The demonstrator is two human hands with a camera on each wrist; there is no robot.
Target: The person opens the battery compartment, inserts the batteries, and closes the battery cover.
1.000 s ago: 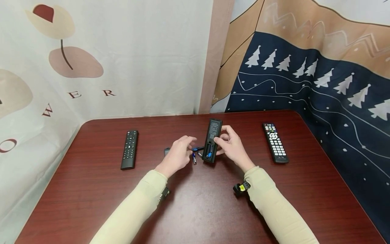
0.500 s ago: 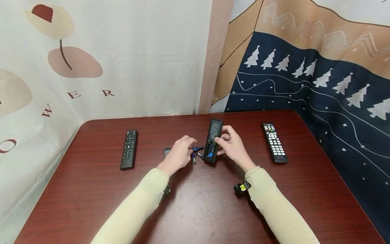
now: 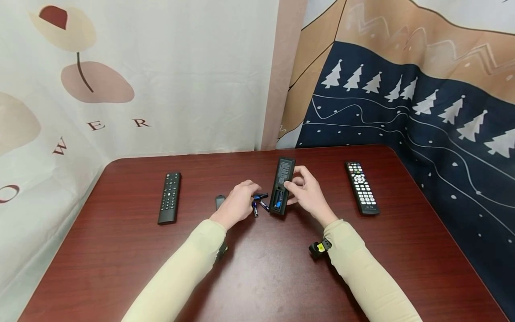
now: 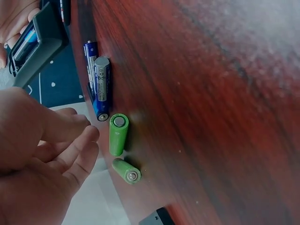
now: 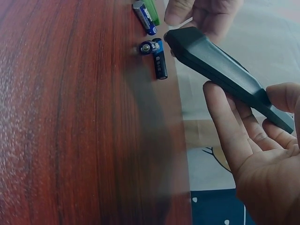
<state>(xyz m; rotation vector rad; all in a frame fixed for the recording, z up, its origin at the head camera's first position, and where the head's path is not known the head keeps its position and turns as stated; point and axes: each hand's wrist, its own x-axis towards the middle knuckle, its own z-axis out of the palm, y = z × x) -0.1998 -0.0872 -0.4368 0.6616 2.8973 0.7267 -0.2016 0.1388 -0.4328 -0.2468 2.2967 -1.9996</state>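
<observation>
In the head view my right hand (image 3: 307, 194) holds a black remote control (image 3: 284, 172) tilted up, its back facing me. The battery compartment is uncovered, with a blue battery (image 4: 28, 43) inside. My left hand (image 3: 237, 203) hovers just left of the remote, fingers loosely bent near the loose batteries; nothing shows between them. Three blue batteries (image 4: 101, 84) lie on the table in a cluster beneath the remote. Two green batteries (image 4: 119, 136) lie beside them in the left wrist view, hidden by my left hand in the head view.
One black remote (image 3: 170, 198) lies buttons up at the left, another remote (image 3: 362, 188) with white buttons at the right. A small dark grey piece (image 3: 220, 201) sits partly hidden by my left hand. The table's (image 3: 265, 277) far edge meets a curtain (image 3: 193, 89).
The left hand has shifted very slightly to the right. The right hand and the remote stay nearly in place; the loose batteries lie as before.
</observation>
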